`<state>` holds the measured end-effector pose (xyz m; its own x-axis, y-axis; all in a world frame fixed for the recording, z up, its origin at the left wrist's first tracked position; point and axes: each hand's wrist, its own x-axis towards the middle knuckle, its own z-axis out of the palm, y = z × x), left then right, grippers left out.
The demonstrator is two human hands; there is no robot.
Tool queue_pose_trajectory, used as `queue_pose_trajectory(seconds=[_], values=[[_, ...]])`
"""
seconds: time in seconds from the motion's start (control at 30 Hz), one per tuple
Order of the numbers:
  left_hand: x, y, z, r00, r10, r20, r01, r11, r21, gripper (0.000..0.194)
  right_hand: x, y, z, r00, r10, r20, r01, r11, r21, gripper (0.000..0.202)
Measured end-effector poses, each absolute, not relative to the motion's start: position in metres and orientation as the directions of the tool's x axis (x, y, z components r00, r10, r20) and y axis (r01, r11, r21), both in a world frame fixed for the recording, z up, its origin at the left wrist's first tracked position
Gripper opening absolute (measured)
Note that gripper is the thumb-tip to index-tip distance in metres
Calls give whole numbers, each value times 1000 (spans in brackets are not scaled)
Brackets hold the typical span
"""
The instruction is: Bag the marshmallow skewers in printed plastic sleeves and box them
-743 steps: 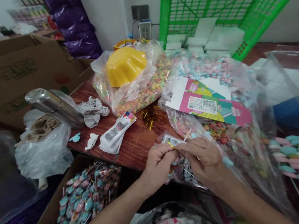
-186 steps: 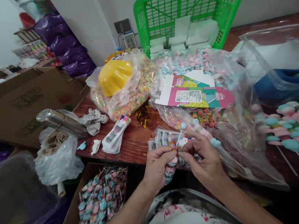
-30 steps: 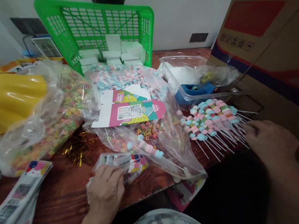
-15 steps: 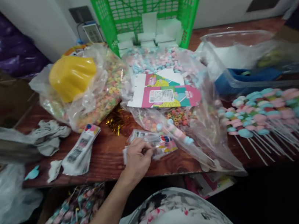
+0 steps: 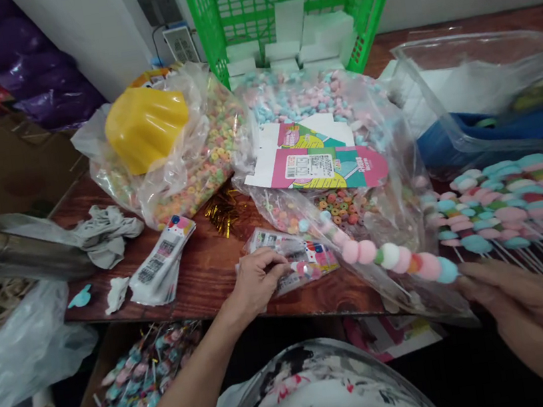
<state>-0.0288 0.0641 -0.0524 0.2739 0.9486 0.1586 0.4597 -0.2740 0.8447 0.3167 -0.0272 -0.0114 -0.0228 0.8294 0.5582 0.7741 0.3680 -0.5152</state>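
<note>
My right hand (image 5: 529, 309) has come in from the right, its fingers pinched at the near end of a marshmallow skewer (image 5: 397, 256). Pink, blue, white and green pieces run along the skewer, which slants up and left over the clear bag. My left hand (image 5: 259, 279) rests at the table's front, thumb and fingertips closed on the edge of a printed clear plastic wrapper (image 5: 317, 258). That wrapper lies on top of others like it. Farther left lies a stack of the same wrappers (image 5: 162, 266). Many more marshmallow skewers (image 5: 518, 196) lie in a pile at the right.
A green basket (image 5: 206, 24) stands at the back, behind bags of ring cereal (image 5: 224, 153) and small marshmallows (image 5: 278, 105). A flattened printed carton (image 5: 317, 167) lies on them. At left are a yellow bowl-like piece (image 5: 147, 126) and a metal cylinder (image 5: 20, 252); below, a box of wrapped skewers (image 5: 131, 391).
My right hand has come into view holding a marshmallow skewer. My left hand stays at the wrappers, its fingers now at a wrapper's edge. The whole view has shifted slightly.
</note>
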Motion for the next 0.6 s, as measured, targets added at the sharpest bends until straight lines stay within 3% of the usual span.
queue_pose_trajectory(seconds=[0.13,0.3,0.6], values=[[-29,67,-52,232,968,95,451,-193,871,6,287,-14,-3,-207,789,579,698,534,-477,47],[-29,67,-49,248,964,90,453,-198,869,4,286,-11,-8,-321,747,582,706,599,-379,37],[-28,68,-47,326,937,122,455,-269,849,9,286,-10,-7,-529,688,498,766,639,-69,31]])
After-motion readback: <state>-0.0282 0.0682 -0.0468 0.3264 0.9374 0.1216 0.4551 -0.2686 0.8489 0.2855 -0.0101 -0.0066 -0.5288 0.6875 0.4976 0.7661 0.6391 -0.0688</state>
